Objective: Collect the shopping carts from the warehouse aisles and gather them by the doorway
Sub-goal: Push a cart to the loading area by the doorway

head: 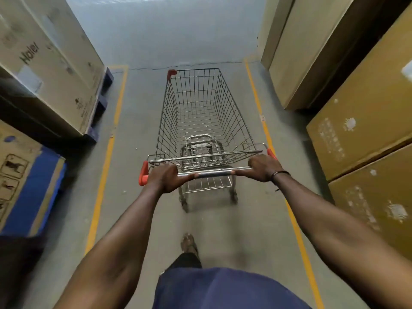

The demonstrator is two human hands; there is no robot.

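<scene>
A wire shopping cart (200,108) with red corner caps stands in the middle of the aisle, its basket empty and pointing away from me. My left hand (166,177) grips the left part of the cart's handle bar (214,173). My right hand (263,167) grips the right part of the same bar, a dark band on its wrist. Both arms reach forward. One foot shows on the floor below the cart.
Tall cardboard boxes (51,63) on a blue pallet line the left side, with another box (20,175) nearer. Brown boxes (356,130) line the right. Yellow floor lines (104,163) border the concrete aisle. A pale wall (167,30) closes the far end.
</scene>
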